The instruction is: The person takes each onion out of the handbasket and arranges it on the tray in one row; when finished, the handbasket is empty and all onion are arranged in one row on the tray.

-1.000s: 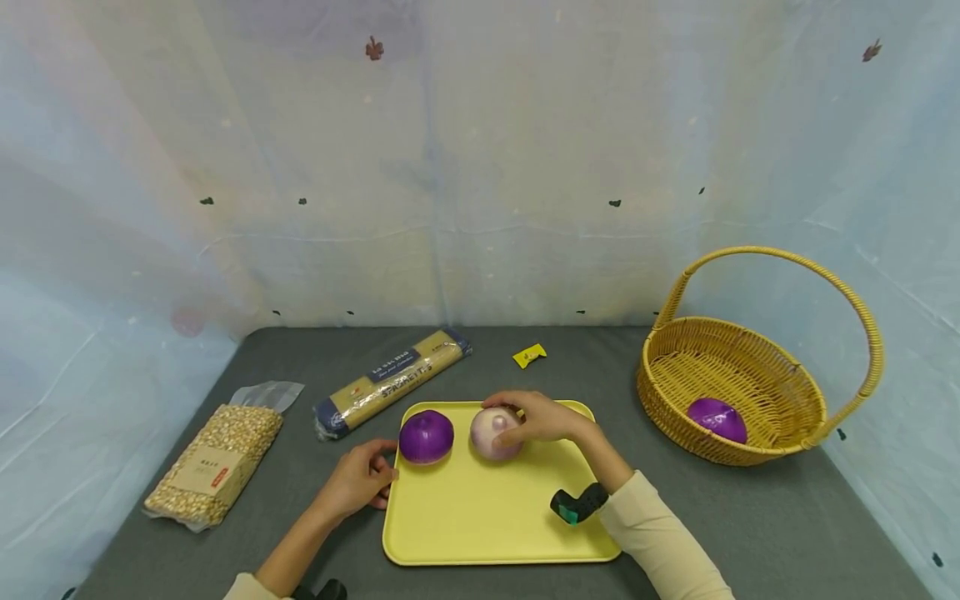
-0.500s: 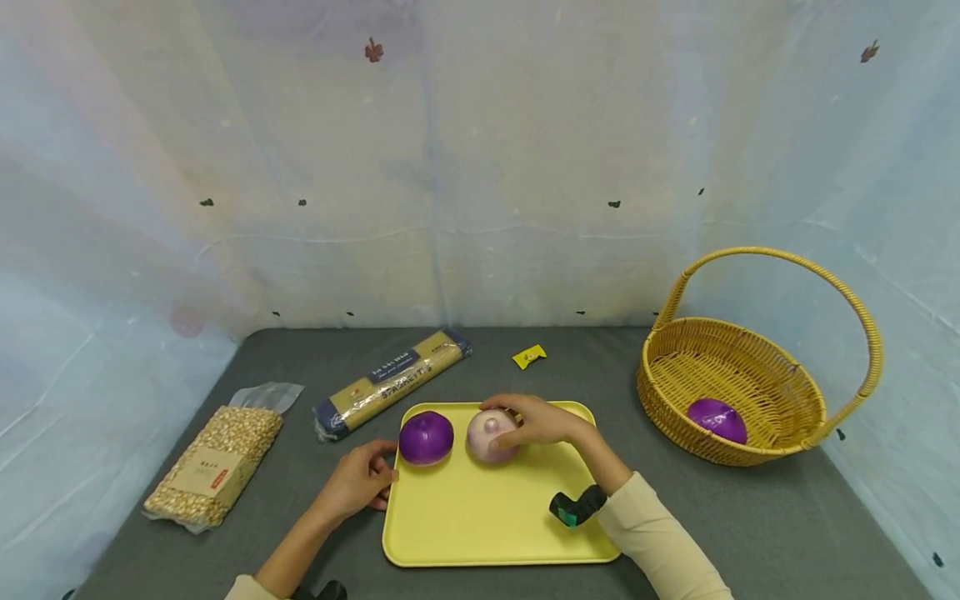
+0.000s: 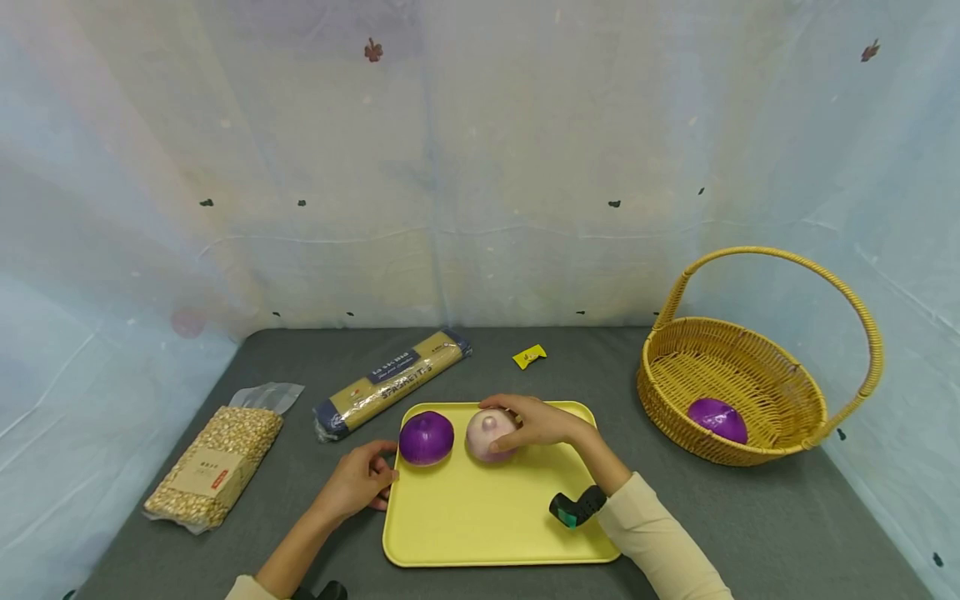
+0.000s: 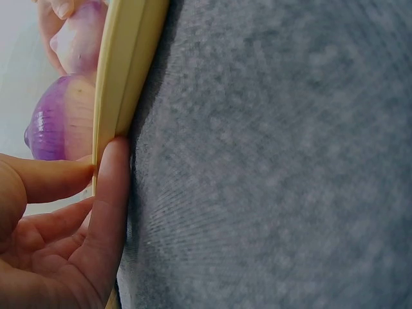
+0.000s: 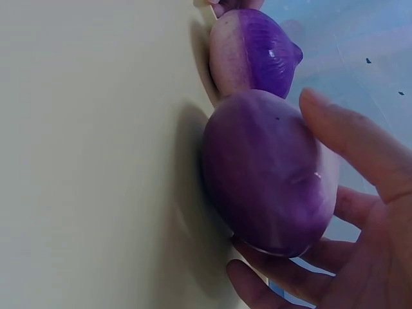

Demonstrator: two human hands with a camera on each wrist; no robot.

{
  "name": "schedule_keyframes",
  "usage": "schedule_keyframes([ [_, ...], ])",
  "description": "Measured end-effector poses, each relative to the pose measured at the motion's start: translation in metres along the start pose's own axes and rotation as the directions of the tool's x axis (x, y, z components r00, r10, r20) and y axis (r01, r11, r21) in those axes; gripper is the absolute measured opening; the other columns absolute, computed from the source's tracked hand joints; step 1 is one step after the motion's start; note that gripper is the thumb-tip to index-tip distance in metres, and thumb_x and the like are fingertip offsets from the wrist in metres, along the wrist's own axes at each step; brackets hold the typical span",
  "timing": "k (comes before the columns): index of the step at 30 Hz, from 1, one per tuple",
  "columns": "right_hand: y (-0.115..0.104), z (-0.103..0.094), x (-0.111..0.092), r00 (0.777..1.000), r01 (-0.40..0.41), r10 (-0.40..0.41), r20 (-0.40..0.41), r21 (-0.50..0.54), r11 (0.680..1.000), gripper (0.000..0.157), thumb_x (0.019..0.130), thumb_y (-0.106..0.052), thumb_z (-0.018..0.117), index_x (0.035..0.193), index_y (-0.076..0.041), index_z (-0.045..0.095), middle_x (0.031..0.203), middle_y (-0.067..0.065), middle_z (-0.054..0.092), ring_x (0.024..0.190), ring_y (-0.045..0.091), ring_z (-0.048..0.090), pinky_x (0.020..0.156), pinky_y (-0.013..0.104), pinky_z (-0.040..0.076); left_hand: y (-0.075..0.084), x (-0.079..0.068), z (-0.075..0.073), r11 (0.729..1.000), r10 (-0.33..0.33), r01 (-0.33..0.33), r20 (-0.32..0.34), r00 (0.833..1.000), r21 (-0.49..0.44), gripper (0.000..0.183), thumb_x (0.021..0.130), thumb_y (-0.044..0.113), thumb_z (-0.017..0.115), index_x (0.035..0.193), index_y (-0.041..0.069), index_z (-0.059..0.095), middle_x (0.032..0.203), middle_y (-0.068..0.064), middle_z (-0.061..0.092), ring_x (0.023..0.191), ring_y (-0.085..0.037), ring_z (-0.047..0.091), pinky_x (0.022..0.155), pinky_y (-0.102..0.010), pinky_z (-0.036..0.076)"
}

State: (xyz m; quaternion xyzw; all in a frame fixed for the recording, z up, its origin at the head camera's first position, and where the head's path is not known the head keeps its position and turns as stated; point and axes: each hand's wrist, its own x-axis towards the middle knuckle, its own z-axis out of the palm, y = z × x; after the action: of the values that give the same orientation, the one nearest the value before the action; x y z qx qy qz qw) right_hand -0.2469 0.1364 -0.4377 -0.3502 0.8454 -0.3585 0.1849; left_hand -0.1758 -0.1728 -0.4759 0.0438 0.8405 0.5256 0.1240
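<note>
On the yellow tray (image 3: 495, 521) sit a dark purple onion (image 3: 426, 439) and, just right of it, a pale pinkish-purple onion (image 3: 480, 437). My right hand (image 3: 542, 419) holds the pale onion from its right side, thumb in front and fingers curled behind; the right wrist view shows this onion (image 5: 264, 174) low over the tray surface. At the tray's left rim, my left hand (image 3: 356, 482) pinches the edge. In the left wrist view its thumb lies inside the rim (image 4: 116, 84) and a finger presses the outer side.
A wicker basket (image 3: 652, 417) with a tall handle stands right, a purple onion (image 3: 717, 419) inside. Behind the tray lie a spaghetti pack (image 3: 393, 382) and a small yellow wrapped sweet (image 3: 529, 356). A bag of corn kernels (image 3: 217, 462) lies left. A pale curtain (image 3: 480, 167) hangs behind.
The pale onion has shifted slightly left toward the dark one, its tip turning left, with my right hand around it. My left hand stays at the tray's rim.
</note>
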Motion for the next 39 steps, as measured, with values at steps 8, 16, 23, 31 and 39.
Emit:
schedule_keyframes([
  [8, -0.0001, 0.0008, -0.0001, 1.000, -0.020, 0.020, 0.005, -0.003, 1.000, 0.067, 0.082, -0.030, 0.071, 0.137, -0.005, 0.043, 0.132, 0.007, 0.050, 0.112, 0.020, 0.050, 0.091, 0.034, 0.045, 0.0005, -0.0007, 0.0005, 1.000, 0.002, -0.002, -0.005, 1.000, 0.012, 0.038, 0.085, -0.003, 0.061, 0.122, -0.005, 0.053, 0.071, -0.008, 0.051, 0.053, -0.017, 0.058, 0.045, -0.032, 0.055],
  [16, -0.0014, 0.0005, -0.0012, 1.000, -0.006, 0.006, 0.006, 0.003, 1.000, 0.070, 0.082, -0.029, 0.072, 0.138, -0.003, 0.041, 0.132, 0.010, 0.048, 0.113, 0.022, 0.049, 0.090, 0.035, 0.045, -0.0001, -0.0006, 0.0001, 1.000, 0.013, -0.013, -0.003, 1.000, 0.023, 0.039, 0.085, -0.003, 0.060, 0.123, -0.006, 0.052, 0.071, -0.008, 0.053, 0.053, -0.018, 0.059, 0.045, -0.031, 0.055],
  [23, -0.0021, -0.0001, -0.0011, 1.000, -0.002, 0.002, 0.012, 0.018, 1.000, 0.071, 0.081, -0.025, 0.073, 0.138, -0.002, 0.039, 0.133, 0.013, 0.046, 0.111, 0.024, 0.051, 0.086, 0.032, 0.048, -0.0001, -0.0001, -0.0001, 1.000, 0.011, -0.011, 0.002, 1.000, 0.026, 0.042, 0.084, -0.004, 0.061, 0.124, -0.006, 0.051, 0.070, -0.009, 0.054, 0.053, -0.018, 0.058, 0.045, -0.031, 0.055],
  [31, -0.0014, -0.0001, -0.0008, 1.000, -0.003, 0.003, 0.010, 0.012, 1.000, 0.072, 0.079, -0.026, 0.075, 0.138, -0.002, 0.040, 0.133, 0.013, 0.047, 0.113, 0.024, 0.051, 0.087, 0.031, 0.048, -0.0006, -0.0004, 0.0004, 0.999, 0.018, -0.018, -0.007, 1.000, 0.030, 0.040, 0.085, -0.003, 0.060, 0.124, -0.005, 0.052, 0.071, -0.009, 0.054, 0.053, -0.018, 0.058, 0.044, -0.031, 0.055],
  [39, -0.0048, -0.0003, -0.0021, 1.000, 0.002, -0.002, 0.014, 0.015, 1.000, 0.072, 0.078, -0.024, 0.076, 0.137, 0.000, 0.041, 0.133, 0.014, 0.047, 0.114, 0.025, 0.050, 0.089, 0.030, 0.047, 0.0004, -0.0014, 0.0001, 1.000, 0.018, -0.018, 0.000, 1.000, 0.023, 0.041, 0.085, -0.003, 0.061, 0.125, -0.006, 0.051, 0.070, -0.009, 0.054, 0.054, -0.019, 0.057, 0.045, -0.031, 0.055],
])
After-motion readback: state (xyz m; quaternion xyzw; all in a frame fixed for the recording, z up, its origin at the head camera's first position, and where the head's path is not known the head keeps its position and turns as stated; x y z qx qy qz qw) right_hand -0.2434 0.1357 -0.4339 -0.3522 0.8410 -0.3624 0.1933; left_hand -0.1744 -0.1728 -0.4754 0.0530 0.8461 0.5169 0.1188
